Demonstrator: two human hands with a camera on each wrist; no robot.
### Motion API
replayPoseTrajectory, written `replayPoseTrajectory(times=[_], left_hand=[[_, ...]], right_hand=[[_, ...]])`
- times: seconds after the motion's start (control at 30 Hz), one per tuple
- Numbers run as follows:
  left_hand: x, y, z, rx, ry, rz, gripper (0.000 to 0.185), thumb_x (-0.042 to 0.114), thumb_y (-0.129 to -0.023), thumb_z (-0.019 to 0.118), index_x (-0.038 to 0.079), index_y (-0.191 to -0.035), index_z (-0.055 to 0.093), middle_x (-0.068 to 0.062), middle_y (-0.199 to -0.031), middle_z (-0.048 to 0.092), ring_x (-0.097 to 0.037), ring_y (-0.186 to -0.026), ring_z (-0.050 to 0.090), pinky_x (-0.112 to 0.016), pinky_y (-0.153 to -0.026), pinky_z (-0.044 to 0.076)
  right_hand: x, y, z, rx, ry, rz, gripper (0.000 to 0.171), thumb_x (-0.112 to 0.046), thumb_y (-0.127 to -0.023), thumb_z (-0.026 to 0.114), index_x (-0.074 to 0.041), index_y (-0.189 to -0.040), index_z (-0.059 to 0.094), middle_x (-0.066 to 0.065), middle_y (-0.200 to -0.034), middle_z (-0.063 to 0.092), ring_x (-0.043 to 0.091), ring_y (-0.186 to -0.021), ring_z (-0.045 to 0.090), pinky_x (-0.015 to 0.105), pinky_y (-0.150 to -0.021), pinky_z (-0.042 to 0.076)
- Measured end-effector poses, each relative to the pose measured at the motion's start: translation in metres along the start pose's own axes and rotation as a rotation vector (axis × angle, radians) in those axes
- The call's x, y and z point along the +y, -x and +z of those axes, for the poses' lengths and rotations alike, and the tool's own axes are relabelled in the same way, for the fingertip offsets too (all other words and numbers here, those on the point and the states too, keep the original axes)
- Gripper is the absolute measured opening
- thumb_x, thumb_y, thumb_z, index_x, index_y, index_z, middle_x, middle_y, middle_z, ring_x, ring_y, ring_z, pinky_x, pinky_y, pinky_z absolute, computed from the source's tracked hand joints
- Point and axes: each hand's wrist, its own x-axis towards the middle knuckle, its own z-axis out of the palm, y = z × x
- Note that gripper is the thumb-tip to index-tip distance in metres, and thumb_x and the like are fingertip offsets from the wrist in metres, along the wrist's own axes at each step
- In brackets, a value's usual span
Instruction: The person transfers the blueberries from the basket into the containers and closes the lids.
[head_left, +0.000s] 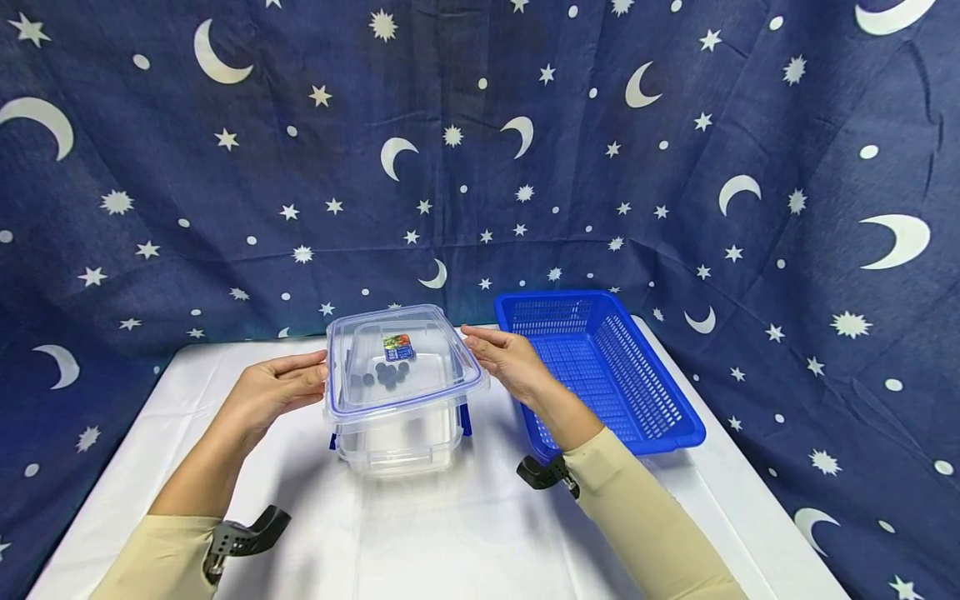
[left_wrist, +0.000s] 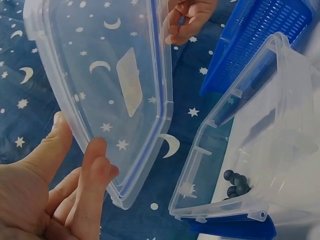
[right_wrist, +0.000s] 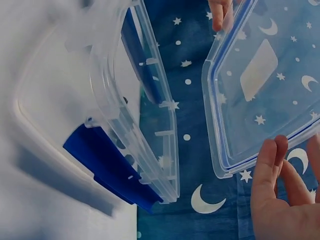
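A clear plastic lid (head_left: 431, 379) with a blue seal and a small colourful label (head_left: 398, 347) is held between both hands, above a clear storage box (head_left: 397, 458). My left hand (head_left: 277, 392) pinches the lid's left edge with thumb and fingers; my right hand (head_left: 510, 362) pinches its right edge. The wrist views show a gap between the lid (left_wrist: 107, 100) and the box rim (right_wrist: 172, 145). Several dark round blueberry-like balls (left_wrist: 237, 185) lie inside the box, seen through the lid in the head view. A blue latch (right_wrist: 112, 167) hangs out from the box's side.
A blue perforated basket (head_left: 585, 367) stands right of the box, close to my right forearm. White cloth (head_left: 450, 542) covers the table. A dark blue curtain (head_left: 450, 167) with moons and stars hangs behind and along the sides.
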Motion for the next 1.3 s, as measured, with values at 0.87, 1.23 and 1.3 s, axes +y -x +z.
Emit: replayPoseTrajectory(times=[0.87, 1.23, 1.3], left_hand=[[-0.004, 0.001, 0.000, -0.071, -0.026, 0.000, 0.067, 0.011, -0.093, 0.069, -0.014, -0.145, 0.035, -0.008, -0.126, 0.064, 0.000, -0.098, 0.066, -0.023, -0.083, 0.057], [-0.003, 0.000, 0.004, -0.054, -0.080, 0.004, 0.070, 0.010, -0.088, 0.075, -0.010, -0.144, 0.040, 0.001, -0.124, 0.066, 0.001, -0.098, 0.066, -0.027, -0.084, 0.058], [-0.003, 0.000, 0.005, -0.043, -0.096, 0.005, 0.070, 0.010, -0.087, 0.076, -0.010, -0.144, 0.041, -0.005, -0.127, 0.065, 0.001, -0.097, 0.066, -0.026, -0.083, 0.058]], right_hand=[[-0.020, -0.003, -0.012, -0.245, 0.225, 0.082, 0.065, 0.008, -0.091, 0.062, -0.006, -0.150, 0.040, 0.019, -0.134, 0.046, 0.015, -0.099, 0.060, 0.038, -0.097, 0.053], [-0.026, -0.005, -0.009, -0.271, 0.359, 0.129, 0.079, 0.011, -0.084, 0.070, -0.014, -0.152, 0.039, 0.018, -0.149, 0.037, 0.017, -0.099, 0.064, 0.037, -0.091, 0.057], [-0.026, -0.006, -0.007, -0.252, 0.404, 0.111, 0.079, 0.009, -0.083, 0.073, -0.014, -0.151, 0.040, 0.018, -0.148, 0.039, 0.017, -0.097, 0.065, 0.035, -0.090, 0.057]])
